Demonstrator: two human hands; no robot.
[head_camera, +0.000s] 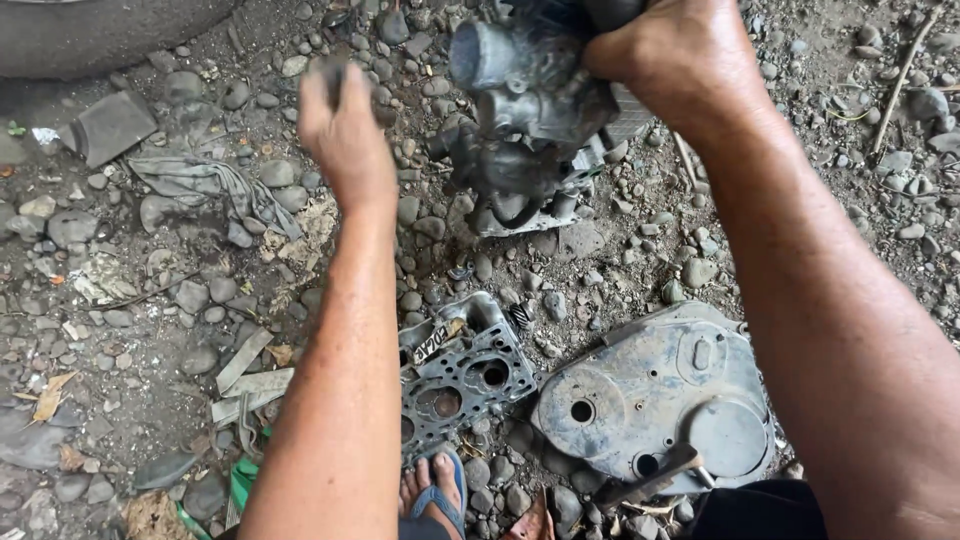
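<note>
The right hand gripped a greasy carburetor over the gravel. The left hand reached toward it, blurred; I couldn't tell its fingers. It seemed mid-inspection, needing a steadying second grip.

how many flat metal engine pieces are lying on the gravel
2: a perforated gasket-like plate below the left hand, and a rounded grey cover to its right. The right hand holds a bulkier part. Arms may hide more.
</note>
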